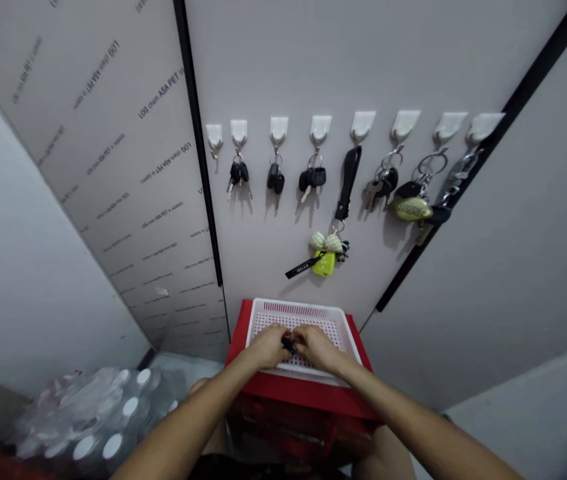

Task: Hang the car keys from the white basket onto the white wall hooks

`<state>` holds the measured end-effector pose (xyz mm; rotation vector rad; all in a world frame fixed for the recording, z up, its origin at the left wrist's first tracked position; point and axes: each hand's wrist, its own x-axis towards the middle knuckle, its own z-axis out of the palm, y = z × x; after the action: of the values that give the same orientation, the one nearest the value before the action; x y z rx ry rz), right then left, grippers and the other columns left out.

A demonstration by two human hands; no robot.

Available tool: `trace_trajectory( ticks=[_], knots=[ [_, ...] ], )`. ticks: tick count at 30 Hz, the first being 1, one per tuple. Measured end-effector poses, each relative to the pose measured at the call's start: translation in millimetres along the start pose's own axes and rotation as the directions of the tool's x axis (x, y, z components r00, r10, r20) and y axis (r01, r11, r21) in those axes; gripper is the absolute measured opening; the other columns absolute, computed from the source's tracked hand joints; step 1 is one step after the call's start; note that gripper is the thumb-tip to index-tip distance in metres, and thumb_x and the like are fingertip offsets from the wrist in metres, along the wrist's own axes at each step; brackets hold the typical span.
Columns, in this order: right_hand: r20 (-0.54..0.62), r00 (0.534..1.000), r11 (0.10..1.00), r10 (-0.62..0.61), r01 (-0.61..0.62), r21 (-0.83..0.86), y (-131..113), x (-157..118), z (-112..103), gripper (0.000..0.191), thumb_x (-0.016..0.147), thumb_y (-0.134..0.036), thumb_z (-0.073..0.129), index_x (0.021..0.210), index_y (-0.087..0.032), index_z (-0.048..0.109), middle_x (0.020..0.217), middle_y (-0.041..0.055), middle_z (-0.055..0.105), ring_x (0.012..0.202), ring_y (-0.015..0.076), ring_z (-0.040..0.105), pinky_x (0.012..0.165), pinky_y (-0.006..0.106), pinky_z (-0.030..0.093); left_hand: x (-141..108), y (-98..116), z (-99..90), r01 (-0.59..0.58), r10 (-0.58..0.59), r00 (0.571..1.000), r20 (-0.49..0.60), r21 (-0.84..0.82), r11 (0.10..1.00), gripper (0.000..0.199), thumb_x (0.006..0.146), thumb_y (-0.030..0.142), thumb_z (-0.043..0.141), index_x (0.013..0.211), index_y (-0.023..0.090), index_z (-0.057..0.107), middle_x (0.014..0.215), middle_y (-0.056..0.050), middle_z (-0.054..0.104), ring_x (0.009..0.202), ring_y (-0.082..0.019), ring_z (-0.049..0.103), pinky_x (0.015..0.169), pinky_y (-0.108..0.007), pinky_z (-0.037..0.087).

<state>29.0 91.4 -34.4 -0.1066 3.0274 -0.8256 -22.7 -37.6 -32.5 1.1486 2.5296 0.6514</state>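
Observation:
Over a white plastic basket (339, 321), my left hand (269, 347) and my right hand (314, 345) meet with fingers closed. Between them is a small black thing (288, 343) that looks like a key; its lower part is hidden by the fingers. Both hands grip it. Through the basket's perforated floor the red surface shows, and no other object is visible inside. On the wall ahead, a row of white hooks (279, 127) carries bunches of keys, among them black-headed keys (238, 173). The leftmost hook (214, 137) carries no large bunch.
The basket stands on a red box-like stand (308, 393) between my knees. A black strap (349, 183) with a yellow-green key case (324, 263) hangs low above it. A yellow oval fob (413, 209) hangs to the right. Plastic-wrapped bottles (88, 420) stand at lower left.

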Motion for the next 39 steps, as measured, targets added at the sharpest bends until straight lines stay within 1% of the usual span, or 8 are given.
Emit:
trace_trajectory(
  ticks=[7, 15, 19, 22, 26, 31, 35, 39],
  knots=[
    [-0.092, 0.994, 0.962, -0.065, 0.087, 0.258, -30, 21, -30, 0.019, 0.054, -0.007, 0.034, 0.059, -0.013, 0.051, 0.056, 0.0004, 0.054, 0.053, 0.0091, 0.047, 0.052, 0.018, 0.036, -1, 0, -18.5, -0.067, -0.002, 0.97, -0.243, -0.273, 0.96, 0.021, 0.062, 0.02, 0.043, 0.079, 0.014, 0.054, 0.082, -0.005, 0.055, 0.082, -0.017, 0.046, 0.073, -0.028, 0.034],
    [-0.304, 0.94, 0.892, -0.155, 0.265, 0.366, -125, 69, -128, 0.01, 0.057, -0.013, 0.041, 0.064, -0.013, 0.048, 0.055, -0.002, 0.05, 0.045, 0.0063, 0.045, 0.047, 0.019, 0.038, -13, 24, -125.6, -0.405, -0.059, 0.856, -0.513, -0.737, 0.541, 0.029, 0.058, 0.019, 0.05, 0.086, 0.013, 0.043, 0.079, -0.003, 0.053, 0.072, -0.011, 0.048, 0.064, -0.022, 0.037],
    [-0.455, 0.855, 0.882, -0.249, 0.394, 0.258, -178, 94, -164, 0.01, 0.058, -0.012, 0.042, 0.064, -0.013, 0.05, 0.049, -0.0032, 0.049, 0.042, 0.0056, 0.046, 0.046, 0.017, 0.038, -21, 25, -182.9, -0.494, -0.127, 0.717, -0.685, -0.628, 0.601, 0.014, 0.062, 0.019, 0.045, 0.075, 0.014, 0.047, 0.066, 0.001, 0.051, 0.054, -0.006, 0.045, 0.052, -0.019, 0.036],
    [-0.522, 0.811, 0.897, -0.264, 0.406, 0.176, -207, 111, -183, 0.013, 0.058, -0.01, 0.042, 0.065, -0.013, 0.052, 0.047, -0.0032, 0.049, 0.041, 0.0053, 0.045, 0.044, 0.017, 0.038, -27, 19, -220.2, -0.444, -0.158, 0.682, -0.714, -0.576, 0.686, 0.013, 0.065, 0.021, 0.042, 0.073, 0.013, 0.048, 0.058, 0.002, 0.048, 0.047, -0.005, 0.043, 0.05, -0.02, 0.036],
    [-0.464, 0.803, 0.916, -0.374, 0.399, -0.049, -227, 124, -193, 0.017, 0.057, -0.008, 0.043, 0.065, -0.013, 0.056, 0.05, -0.0016, 0.053, 0.047, 0.0066, 0.048, 0.049, 0.017, 0.038, -38, 13, -256.1, -0.482, -0.071, 0.636, -0.768, -0.468, 0.741, 0.043, 0.055, 0.019, 0.056, 0.096, 0.016, 0.043, 0.088, -0.004, 0.052, 0.082, -0.013, 0.047, 0.069, -0.025, 0.037],
    [-0.334, 0.763, 0.833, -0.554, 0.512, -0.21, -233, 121, -189, 0.017, 0.056, -0.006, 0.043, 0.063, -0.014, 0.056, 0.059, -0.0011, 0.057, 0.054, 0.0065, 0.049, 0.052, 0.017, 0.038, -43, 8, -267.2, -0.496, 0.13, 0.744, -0.656, -0.411, 0.765, 0.033, 0.058, 0.018, 0.053, 0.09, 0.014, 0.047, 0.082, -0.004, 0.054, 0.078, -0.013, 0.048, 0.071, -0.028, 0.036],
    [-0.326, 0.817, 0.869, -0.476, 0.493, -0.032, -232, 121, -187, 0.013, 0.056, -0.006, 0.042, 0.061, -0.014, 0.051, 0.049, -0.0036, 0.05, 0.043, 0.0047, 0.045, 0.044, 0.016, 0.037, -42, 3, -265.6, -0.388, -0.01, 0.729, -0.684, -0.426, 0.817, 0.016, 0.058, 0.024, 0.052, 0.068, 0.012, 0.05, 0.058, 0.001, 0.051, 0.058, -0.009, 0.047, 0.063, -0.028, 0.037],
    [-0.253, 0.884, 0.848, -0.394, 0.456, 0.271, -227, 117, -186, 0.008, 0.059, -0.009, 0.044, 0.064, -0.014, 0.047, 0.045, -0.0052, 0.046, 0.039, 0.0041, 0.043, 0.042, 0.017, 0.038, -47, -4, -269.1, -0.515, 0.012, 0.773, -0.634, -0.617, 0.595, 0.014, 0.06, 0.027, 0.05, 0.062, 0.014, 0.045, 0.058, 0.002, 0.05, 0.056, -0.008, 0.048, 0.062, -0.026, 0.037]
  ],
)
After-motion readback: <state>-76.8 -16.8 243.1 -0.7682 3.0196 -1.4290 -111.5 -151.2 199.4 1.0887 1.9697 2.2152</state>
